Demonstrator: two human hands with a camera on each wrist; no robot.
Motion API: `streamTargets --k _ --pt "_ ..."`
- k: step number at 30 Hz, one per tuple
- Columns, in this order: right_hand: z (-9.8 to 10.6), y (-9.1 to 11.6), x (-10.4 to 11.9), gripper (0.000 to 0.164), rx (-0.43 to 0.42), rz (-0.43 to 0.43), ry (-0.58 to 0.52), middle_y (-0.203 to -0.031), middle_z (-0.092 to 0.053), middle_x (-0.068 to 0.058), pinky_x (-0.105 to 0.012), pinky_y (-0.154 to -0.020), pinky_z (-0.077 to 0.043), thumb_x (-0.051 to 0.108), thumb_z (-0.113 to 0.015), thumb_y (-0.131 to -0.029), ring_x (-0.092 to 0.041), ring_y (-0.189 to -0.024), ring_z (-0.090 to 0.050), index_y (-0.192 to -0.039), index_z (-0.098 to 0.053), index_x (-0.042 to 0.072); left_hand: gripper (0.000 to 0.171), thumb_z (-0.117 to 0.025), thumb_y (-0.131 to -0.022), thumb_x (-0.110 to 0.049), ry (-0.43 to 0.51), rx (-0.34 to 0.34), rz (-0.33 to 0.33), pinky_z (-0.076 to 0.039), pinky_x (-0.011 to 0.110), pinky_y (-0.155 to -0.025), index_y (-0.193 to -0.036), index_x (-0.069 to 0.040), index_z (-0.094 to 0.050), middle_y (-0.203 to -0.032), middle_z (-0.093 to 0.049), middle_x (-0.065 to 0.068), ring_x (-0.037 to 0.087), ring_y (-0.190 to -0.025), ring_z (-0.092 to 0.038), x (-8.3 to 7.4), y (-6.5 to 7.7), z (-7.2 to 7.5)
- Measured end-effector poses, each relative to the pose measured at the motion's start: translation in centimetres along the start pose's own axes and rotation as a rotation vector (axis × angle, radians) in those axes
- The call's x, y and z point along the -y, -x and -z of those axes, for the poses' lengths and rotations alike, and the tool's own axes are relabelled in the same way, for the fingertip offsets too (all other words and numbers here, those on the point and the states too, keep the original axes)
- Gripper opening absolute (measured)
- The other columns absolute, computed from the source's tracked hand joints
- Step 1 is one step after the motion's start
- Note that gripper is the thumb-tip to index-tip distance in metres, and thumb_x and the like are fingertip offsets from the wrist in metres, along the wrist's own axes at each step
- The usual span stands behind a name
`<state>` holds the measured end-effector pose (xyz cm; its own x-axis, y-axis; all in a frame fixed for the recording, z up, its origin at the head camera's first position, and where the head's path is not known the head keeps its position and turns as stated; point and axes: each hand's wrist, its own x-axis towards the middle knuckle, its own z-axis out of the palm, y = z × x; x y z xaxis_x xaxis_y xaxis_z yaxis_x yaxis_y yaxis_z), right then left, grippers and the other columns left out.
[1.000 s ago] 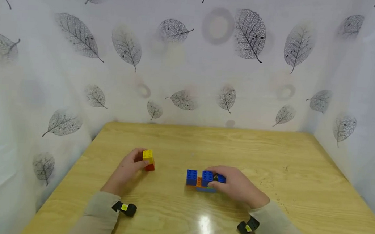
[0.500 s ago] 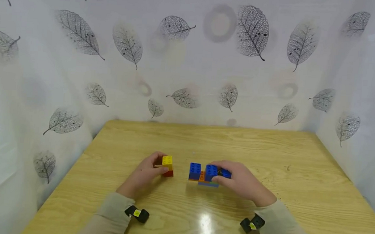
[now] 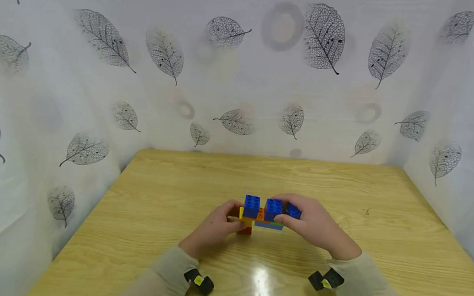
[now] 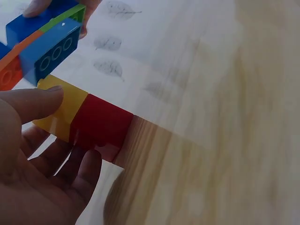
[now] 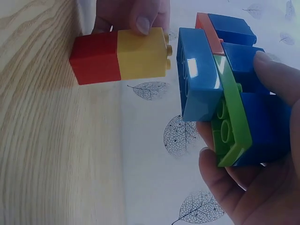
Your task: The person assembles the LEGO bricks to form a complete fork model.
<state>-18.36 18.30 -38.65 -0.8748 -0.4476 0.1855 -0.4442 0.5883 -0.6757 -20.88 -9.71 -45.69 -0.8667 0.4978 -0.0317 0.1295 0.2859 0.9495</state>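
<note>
My left hand (image 3: 217, 224) holds a small upright stack, a yellow toy brick (image 5: 143, 54) on a red brick (image 5: 95, 57). Thumb and fingers grip the yellow part; whether the red base touches the table is unclear. My right hand (image 3: 312, 220) grips a built piece. Blue bricks (image 3: 274, 209) with studs stand on an orange plate (image 5: 209, 33) and a green plate (image 5: 233, 108), with a lighter blue brick (image 5: 201, 75) underneath. This piece is held above the table. Its orange end sits over the yellow studs in the head view; the right wrist view shows a gap between the light blue brick and those studs.
A wooden table (image 3: 168, 180) lies beneath both hands. White curtains (image 3: 241, 84) printed with grey leaves hang along its back and sides. Black wrist cameras (image 3: 199, 281) are strapped over both sleeves.
My left hand has carried the yellow and red stack rightward until it is beside and under the left end of the built piece. My right hand has risen slightly, still holding its piece.
</note>
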Motion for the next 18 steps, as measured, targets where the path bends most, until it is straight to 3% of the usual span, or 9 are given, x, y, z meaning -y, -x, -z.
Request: streamTargets --k 11,18 --pt "0.4 0.2 0.1 0.044 -0.017 0.014 -0.020 -0.123 -0.067 0.000 -0.033 -0.076 -0.055 0.042 -0.067 -0.097 -0.014 -0.096 -0.065 -0.135 -0.061 0.020 0.045 -0.070 -0.097 -0.025 0.060 0.114 -0.084 -0.051 0.036 -0.094 -0.139 -0.029 -0.055 -0.130 -0.063 -0.007 0.013 -0.116 -0.060 -1.2 -1.0 -3.9" --pt "0.4 0.2 0.1 0.043 -0.018 0.025 -0.020 -0.118 -0.068 0.000 -0.032 -0.074 -0.055 0.040 -0.068 -0.097 -0.013 -0.091 -0.065 -0.134 -0.062 0.019 0.050 -0.071 -0.096 -0.022 0.084 0.126 -0.087 -0.053 0.033 -0.089 -0.142 -0.030 -0.052 -0.130 -0.062 -0.006 0.014 -0.114 -0.061 -1.3 -1.1 -4.6"
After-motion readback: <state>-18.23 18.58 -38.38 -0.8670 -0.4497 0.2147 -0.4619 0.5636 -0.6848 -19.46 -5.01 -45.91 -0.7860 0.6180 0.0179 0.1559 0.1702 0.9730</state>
